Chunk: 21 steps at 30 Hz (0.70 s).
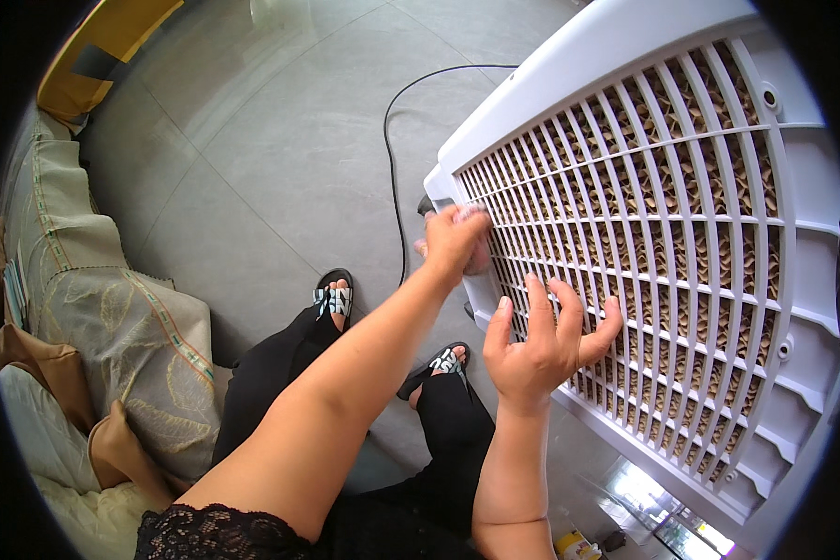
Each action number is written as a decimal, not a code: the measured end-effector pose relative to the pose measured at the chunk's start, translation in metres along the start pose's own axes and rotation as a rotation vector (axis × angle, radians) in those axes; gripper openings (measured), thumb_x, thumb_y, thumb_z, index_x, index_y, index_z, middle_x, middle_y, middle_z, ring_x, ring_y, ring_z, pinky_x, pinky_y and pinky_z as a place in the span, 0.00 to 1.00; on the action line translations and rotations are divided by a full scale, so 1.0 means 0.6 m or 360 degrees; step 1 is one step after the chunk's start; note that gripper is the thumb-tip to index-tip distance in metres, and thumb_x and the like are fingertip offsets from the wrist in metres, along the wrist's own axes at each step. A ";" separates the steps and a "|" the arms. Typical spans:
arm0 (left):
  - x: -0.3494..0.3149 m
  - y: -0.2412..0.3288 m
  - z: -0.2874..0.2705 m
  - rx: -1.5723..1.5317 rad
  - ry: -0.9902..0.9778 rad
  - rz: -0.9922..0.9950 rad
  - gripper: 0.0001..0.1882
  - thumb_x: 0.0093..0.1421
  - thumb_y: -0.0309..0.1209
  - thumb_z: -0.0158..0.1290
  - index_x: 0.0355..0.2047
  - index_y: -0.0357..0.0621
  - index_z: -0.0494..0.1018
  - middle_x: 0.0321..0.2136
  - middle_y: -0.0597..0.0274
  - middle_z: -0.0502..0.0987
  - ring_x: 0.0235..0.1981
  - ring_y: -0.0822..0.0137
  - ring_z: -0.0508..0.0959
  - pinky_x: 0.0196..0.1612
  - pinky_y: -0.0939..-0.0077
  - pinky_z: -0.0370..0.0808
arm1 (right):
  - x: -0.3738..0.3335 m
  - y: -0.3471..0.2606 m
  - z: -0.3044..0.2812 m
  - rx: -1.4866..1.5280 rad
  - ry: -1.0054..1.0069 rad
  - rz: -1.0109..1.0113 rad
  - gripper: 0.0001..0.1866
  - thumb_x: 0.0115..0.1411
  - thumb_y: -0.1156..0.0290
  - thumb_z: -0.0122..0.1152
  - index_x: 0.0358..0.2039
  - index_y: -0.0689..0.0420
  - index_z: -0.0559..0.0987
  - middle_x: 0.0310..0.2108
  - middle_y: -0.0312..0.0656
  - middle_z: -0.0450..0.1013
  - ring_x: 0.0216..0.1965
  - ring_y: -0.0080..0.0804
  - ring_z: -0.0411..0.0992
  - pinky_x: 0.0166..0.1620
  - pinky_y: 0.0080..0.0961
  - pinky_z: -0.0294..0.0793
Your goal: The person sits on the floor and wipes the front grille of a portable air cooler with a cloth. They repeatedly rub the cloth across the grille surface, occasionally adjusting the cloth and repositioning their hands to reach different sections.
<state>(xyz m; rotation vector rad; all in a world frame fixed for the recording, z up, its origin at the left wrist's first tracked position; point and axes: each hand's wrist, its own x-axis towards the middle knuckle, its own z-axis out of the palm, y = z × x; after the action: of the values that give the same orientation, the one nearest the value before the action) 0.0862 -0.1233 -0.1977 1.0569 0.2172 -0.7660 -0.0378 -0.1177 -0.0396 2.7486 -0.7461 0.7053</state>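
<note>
A white air cooler (490, 140) stands on the right, its slatted grille (625, 219) turned toward me. Behind the slats shows a brown honeycomb pad. My left hand (451, 245) is closed around a crumpled pinkish cloth (477, 254) at the grille's lower left edge. That hand is slightly blurred, and part of the cloth is hidden by the fingers. My right hand (543, 350) has its fingers spread, tips at the lower slats, with nothing held. Whether every fingertip touches the grille I cannot tell.
A black cable (392, 159) curves over the grey tiled floor (261, 140) to the cooler. At left is furniture draped with a patterned beige cloth (131, 355), with a yellow-edged object (112, 56) beyond. My sandalled feet are below the cooler. A reflective glassy surface (644, 495) lies lower right.
</note>
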 end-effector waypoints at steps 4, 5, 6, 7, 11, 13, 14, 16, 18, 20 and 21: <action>0.055 -0.070 -0.051 0.0536 -0.0075 0.0306 0.08 0.53 0.29 0.57 0.29 0.37 0.74 0.25 0.64 0.75 0.23 0.74 0.72 0.26 0.79 0.70 | 0.005 -0.007 -0.002 0.0016 -0.0001 -0.0006 0.15 0.52 0.60 0.59 0.36 0.53 0.82 0.42 0.37 0.73 0.59 0.58 0.49 0.60 0.51 0.48; 0.074 -0.069 -0.054 0.0611 -0.0060 0.0438 0.08 0.53 0.29 0.57 0.29 0.36 0.74 0.24 0.64 0.75 0.23 0.74 0.72 0.25 0.79 0.70 | 0.006 -0.006 -0.005 0.0010 -0.0008 -0.0007 0.15 0.52 0.60 0.59 0.36 0.53 0.82 0.42 0.37 0.73 0.58 0.58 0.49 0.60 0.51 0.48; 0.073 -0.055 -0.046 0.0508 -0.0011 0.0446 0.08 0.53 0.29 0.57 0.30 0.36 0.74 0.24 0.64 0.75 0.23 0.74 0.72 0.25 0.79 0.70 | 0.003 -0.003 -0.003 0.0002 -0.0008 -0.0001 0.15 0.52 0.60 0.59 0.36 0.53 0.82 0.42 0.38 0.73 0.58 0.58 0.50 0.60 0.51 0.48; 0.074 -0.042 -0.039 0.0453 0.0017 0.0472 0.08 0.53 0.29 0.57 0.30 0.36 0.74 0.24 0.64 0.75 0.22 0.75 0.72 0.25 0.79 0.69 | 0.001 0.000 -0.001 -0.0005 -0.0008 0.0005 0.15 0.52 0.60 0.59 0.36 0.53 0.82 0.42 0.38 0.73 0.58 0.58 0.50 0.60 0.51 0.48; 0.056 -0.078 -0.041 0.0520 -0.0019 0.0524 0.08 0.55 0.29 0.57 0.31 0.36 0.74 0.24 0.65 0.75 0.23 0.75 0.72 0.27 0.81 0.70 | 0.001 -0.001 0.001 -0.0004 -0.0013 -0.0007 0.14 0.52 0.60 0.60 0.36 0.53 0.82 0.43 0.38 0.73 0.58 0.59 0.49 0.60 0.51 0.47; 0.044 -0.123 -0.051 0.0390 -0.0061 0.0490 0.08 0.56 0.29 0.57 0.32 0.36 0.74 0.24 0.65 0.75 0.24 0.76 0.72 0.28 0.82 0.70 | 0.006 -0.008 0.001 0.0015 0.0022 -0.0017 0.14 0.50 0.62 0.61 0.35 0.53 0.83 0.40 0.39 0.73 0.57 0.57 0.51 0.61 0.52 0.47; 0.034 -0.120 -0.048 0.0349 -0.0074 0.0475 0.08 0.56 0.29 0.57 0.32 0.37 0.74 0.24 0.66 0.75 0.24 0.76 0.73 0.29 0.82 0.70 | 0.006 -0.007 0.001 0.0010 0.0035 -0.0010 0.14 0.49 0.62 0.62 0.35 0.53 0.83 0.39 0.40 0.73 0.56 0.57 0.53 0.62 0.52 0.47; 0.027 -0.106 -0.045 0.0247 -0.0137 0.0425 0.08 0.56 0.29 0.57 0.34 0.37 0.74 0.25 0.65 0.75 0.25 0.76 0.73 0.29 0.82 0.70 | 0.004 -0.001 0.002 0.0004 0.0026 0.0000 0.14 0.49 0.62 0.62 0.35 0.53 0.83 0.39 0.40 0.73 0.57 0.57 0.52 0.62 0.52 0.47; 0.036 -0.076 -0.034 0.0140 -0.0150 0.0509 0.09 0.56 0.28 0.56 0.36 0.37 0.74 0.26 0.65 0.75 0.26 0.75 0.73 0.30 0.81 0.71 | 0.002 0.000 0.001 0.0001 0.0008 0.0002 0.14 0.50 0.62 0.61 0.36 0.53 0.82 0.40 0.39 0.73 0.58 0.58 0.51 0.61 0.52 0.47; 0.046 -0.051 -0.019 -0.0019 -0.0176 0.0574 0.11 0.56 0.28 0.56 0.38 0.36 0.73 0.28 0.64 0.76 0.27 0.74 0.74 0.32 0.80 0.72 | 0.000 0.001 0.002 0.0003 -0.0021 -0.0008 0.14 0.51 0.61 0.60 0.37 0.53 0.82 0.42 0.36 0.73 0.59 0.58 0.48 0.60 0.50 0.47; 0.049 -0.054 -0.018 -0.0007 -0.0169 0.0589 0.12 0.55 0.28 0.56 0.38 0.36 0.72 0.28 0.64 0.76 0.27 0.73 0.74 0.33 0.80 0.72 | 0.000 0.001 0.002 0.0005 -0.0019 -0.0008 0.14 0.51 0.61 0.60 0.37 0.52 0.82 0.42 0.36 0.73 0.59 0.58 0.48 0.60 0.50 0.48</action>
<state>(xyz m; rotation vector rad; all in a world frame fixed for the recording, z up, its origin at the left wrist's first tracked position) 0.0880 -0.1360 -0.2409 1.0117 -0.0676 -0.4841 -0.0375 -0.1184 -0.0406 2.7586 -0.7413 0.6904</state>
